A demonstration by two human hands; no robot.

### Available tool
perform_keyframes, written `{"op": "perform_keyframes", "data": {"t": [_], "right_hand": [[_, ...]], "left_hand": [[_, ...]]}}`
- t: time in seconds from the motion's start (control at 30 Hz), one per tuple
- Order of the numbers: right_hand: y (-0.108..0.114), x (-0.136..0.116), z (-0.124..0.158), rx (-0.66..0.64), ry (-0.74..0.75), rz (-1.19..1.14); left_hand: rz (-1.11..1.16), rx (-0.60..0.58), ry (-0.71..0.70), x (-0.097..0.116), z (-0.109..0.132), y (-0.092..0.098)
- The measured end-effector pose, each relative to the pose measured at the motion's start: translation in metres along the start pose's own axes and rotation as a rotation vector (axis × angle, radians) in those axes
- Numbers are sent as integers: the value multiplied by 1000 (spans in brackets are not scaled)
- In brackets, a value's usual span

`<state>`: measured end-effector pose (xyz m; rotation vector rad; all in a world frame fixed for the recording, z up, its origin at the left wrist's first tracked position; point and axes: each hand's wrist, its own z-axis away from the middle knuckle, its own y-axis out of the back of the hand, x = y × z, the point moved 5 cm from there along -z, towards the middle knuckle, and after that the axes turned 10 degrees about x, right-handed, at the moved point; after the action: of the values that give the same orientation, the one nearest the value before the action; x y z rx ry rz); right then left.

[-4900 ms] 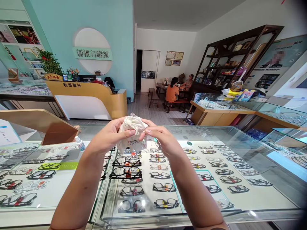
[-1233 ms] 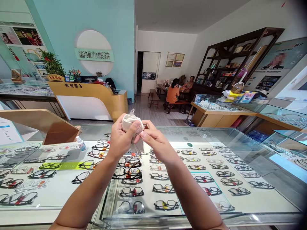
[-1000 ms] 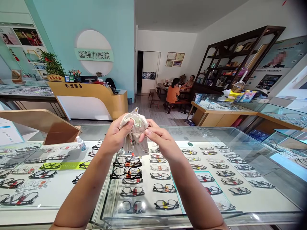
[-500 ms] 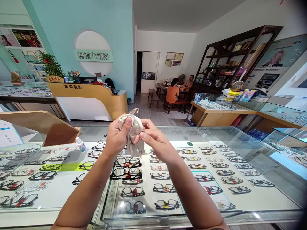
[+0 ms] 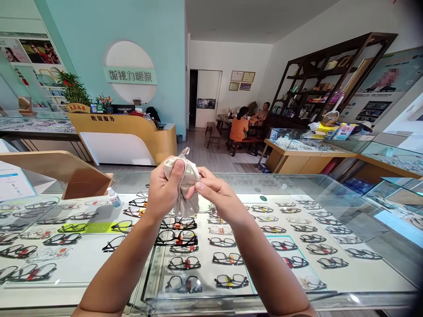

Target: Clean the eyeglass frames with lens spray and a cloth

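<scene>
My left hand is closed round a beige cleaning cloth, thumb pressing it against the lens of clear-framed glasses, whose tip pokes out above the cloth. My right hand pinches the glasses and cloth from the right side. Both hands are held together above the glass display counter. Most of the glasses are hidden by the cloth and fingers.
Rows of eyeglass frames lie under the counter glass. A small spray bottle and a wooden stand sit at the left. Two people sit at a table far back. Other showcases stand to the right.
My left thumb has kept sliding the cloth over the lens, bunching and spreading it. Both hands stay in the same spot above the counter.
</scene>
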<state>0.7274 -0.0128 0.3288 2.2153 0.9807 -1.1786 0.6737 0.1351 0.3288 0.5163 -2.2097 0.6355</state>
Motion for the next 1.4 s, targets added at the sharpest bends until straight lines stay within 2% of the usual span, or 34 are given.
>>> {"op": "perform_keyframes", "data": {"t": [0.07, 0.17, 0.27, 0.33, 0.53, 0.73, 1.13, 1.27, 1.4], "right_hand": [[7, 0, -2, 72, -13, -36], [20, 0, -4, 201, -57, -89], [29, -2, -4, 268, -85, -113], [31, -3, -4, 280, -79, -130], [31, -4, -2, 304, -89, -152], [29, -8, -2, 273, -93, -133], [27, -8, 0, 211, -120, -80], [26, -10, 1, 162, -133, -108], [26, -15, 3, 42, -95, -118]], "left_hand": [[25, -12, 89, -1, -5, 4], [84, 68, 162, 3, -14, 14], [91, 171, 129, 11, -20, 24], [71, 192, 98, 16, -21, 29], [11, 19, 127, 22, -17, 25], [4, -58, 17, 28, -17, 21], [-66, -176, -56, 30, -14, 18], [-115, -215, -183, 33, -13, 17], [-231, -282, -487, 42, -12, 15]]}}
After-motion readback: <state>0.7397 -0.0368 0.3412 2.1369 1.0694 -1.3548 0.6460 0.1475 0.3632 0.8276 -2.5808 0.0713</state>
